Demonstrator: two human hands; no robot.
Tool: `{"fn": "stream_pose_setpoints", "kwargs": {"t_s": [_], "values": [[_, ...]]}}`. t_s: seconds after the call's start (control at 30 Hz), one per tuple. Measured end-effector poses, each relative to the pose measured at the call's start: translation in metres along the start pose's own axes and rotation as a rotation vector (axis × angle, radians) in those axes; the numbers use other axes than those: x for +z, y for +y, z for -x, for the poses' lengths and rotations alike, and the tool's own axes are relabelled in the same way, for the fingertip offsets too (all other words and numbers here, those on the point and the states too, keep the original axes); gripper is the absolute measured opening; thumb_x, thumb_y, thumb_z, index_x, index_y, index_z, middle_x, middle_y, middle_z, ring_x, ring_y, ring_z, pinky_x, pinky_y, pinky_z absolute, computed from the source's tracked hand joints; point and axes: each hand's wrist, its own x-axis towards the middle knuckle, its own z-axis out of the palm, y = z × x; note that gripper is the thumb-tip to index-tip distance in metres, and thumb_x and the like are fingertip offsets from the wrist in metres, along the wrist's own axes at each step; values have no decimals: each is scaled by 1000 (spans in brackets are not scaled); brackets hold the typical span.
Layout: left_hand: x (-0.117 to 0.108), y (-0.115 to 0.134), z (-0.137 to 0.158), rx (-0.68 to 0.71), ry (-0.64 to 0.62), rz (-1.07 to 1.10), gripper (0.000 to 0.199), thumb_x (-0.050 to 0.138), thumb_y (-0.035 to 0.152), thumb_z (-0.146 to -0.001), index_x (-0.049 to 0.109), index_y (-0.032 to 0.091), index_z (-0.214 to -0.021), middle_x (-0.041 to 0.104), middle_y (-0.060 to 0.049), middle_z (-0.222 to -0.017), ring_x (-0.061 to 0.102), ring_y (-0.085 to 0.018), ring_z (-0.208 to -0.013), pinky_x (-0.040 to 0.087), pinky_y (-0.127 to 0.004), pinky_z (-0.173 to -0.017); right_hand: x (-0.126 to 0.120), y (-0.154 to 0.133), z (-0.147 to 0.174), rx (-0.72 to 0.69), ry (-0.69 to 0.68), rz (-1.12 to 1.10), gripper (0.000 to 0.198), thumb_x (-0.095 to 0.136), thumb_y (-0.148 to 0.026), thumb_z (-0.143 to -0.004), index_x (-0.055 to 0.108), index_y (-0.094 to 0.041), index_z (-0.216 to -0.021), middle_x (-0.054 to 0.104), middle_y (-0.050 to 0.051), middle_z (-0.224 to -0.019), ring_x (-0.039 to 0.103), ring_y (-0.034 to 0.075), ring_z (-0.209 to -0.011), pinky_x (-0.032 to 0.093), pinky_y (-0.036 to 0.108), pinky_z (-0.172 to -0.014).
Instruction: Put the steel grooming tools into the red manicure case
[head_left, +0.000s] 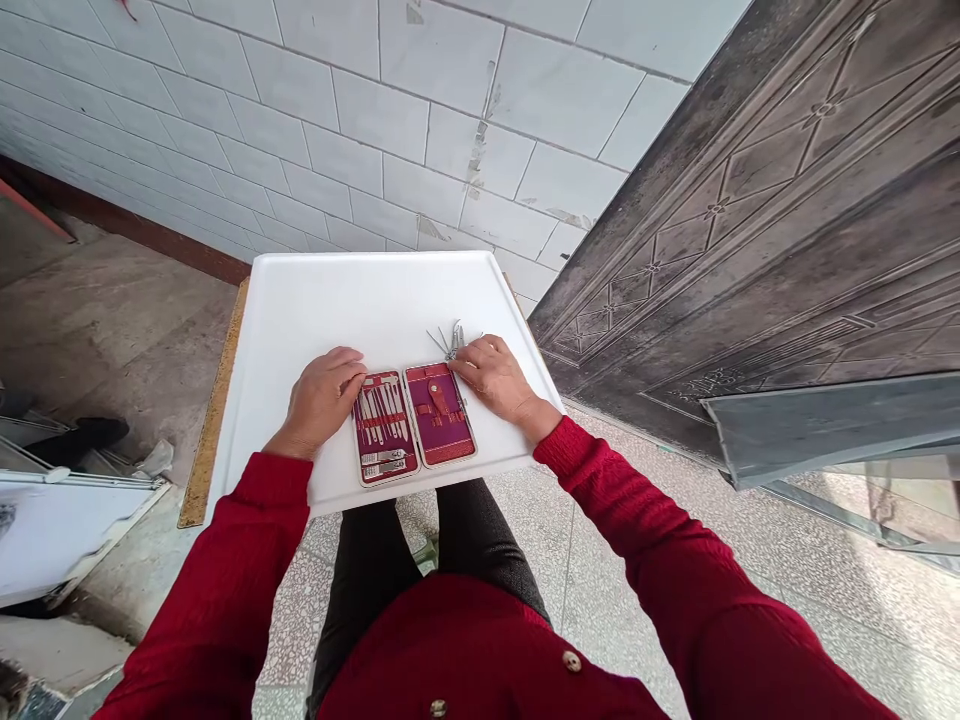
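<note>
A manicure set case lies open on a white tray-like tabletop. Slim metal tools sit under a strap in its left half, above two nail clippers. The purple right half has red loops and a small red strap. My left hand is closed at the case's upper left edge, thumb and forefinger against it. By the upper right corner, my right hand has bent fingers drawn together beside loose metal tools, seemingly nippers and thin picks. What its fingertips grip is hidden.
A white tiled wall stands behind the table, and a dark ornate metal door slants along the right. Speckled floor lies below. White panels lean at the lower left.
</note>
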Motion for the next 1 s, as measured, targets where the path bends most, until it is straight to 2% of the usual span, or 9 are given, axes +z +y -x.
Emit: {"fn": "stream_pose_setpoints", "kwargs": {"t_s": [0.2, 0.33, 0.53, 0.67, 0.87, 0.93, 1.0], "values": [[1, 1, 0, -5, 10, 0, 32, 44, 31, -98, 73, 21, -91, 74, -9, -119, 65, -27, -117, 53, -46, -103, 5, 7, 4, 46, 36, 8, 29, 46, -20, -107, 75, -23, -109, 72, 9, -104, 57, 24, -100, 39, 46, -100], [2, -1, 0, 11, 27, -7, 31, 44, 29, -98, 73, 21, -89, 74, -10, -118, 65, -27, -116, 53, -45, -103, -1, 4, 10, 62, 104, 29, 27, 46, -23, -108, 73, -23, -112, 73, 10, -109, 58, 25, -103, 40, 45, -98], [1, 1, 1, 10, 27, 16, 32, 44, 29, -98, 74, 20, -91, 73, -10, -117, 65, -26, -115, 53, -44, -103, -15, -22, 31, 128, 164, -57, 29, 45, -28, -107, 73, -25, -116, 72, 10, -113, 60, 27, -106, 45, 47, -95], [1, 2, 0, -2, 25, 8, 32, 44, 30, -98, 73, 20, -89, 73, -10, -117, 66, -26, -114, 53, -43, -102, -16, -41, 49, 84, 131, -137, 30, 45, -27, -108, 74, -26, -115, 73, 10, -112, 63, 26, -107, 48, 46, -95], [3, 0, 2, -6, 34, 4, 31, 44, 31, -98, 72, 21, -87, 73, -9, -118, 66, -25, -114, 52, -41, -101, -24, -53, 58, 97, 84, -202, 27, 51, -34, -106, 76, -25, -101, 76, 8, -101, 67, 24, -96, 50, 43, -91], [4, 0, 2, -13, 41, -1, 30, 46, 32, -98, 72, 21, -89, 73, -10, -120, 66, -26, -114, 52, -41, -102, -27, -54, 57, 175, 111, -236, 29, 53, -40, -104, 76, -24, -96, 76, 8, -97, 67, 24, -92, 50, 41, -87], [5, 1, 1, -15, 53, -1, 28, 48, 33, -97, 73, 20, -97, 72, -10, -123, 66, -26, -115, 52, -42, -102, -26, -53, 53, 336, 120, -245, 31, 53, -43, -104, 76, -24, -94, 76, 7, -89, 67, 22, -84, 50, 37, -77]]}}
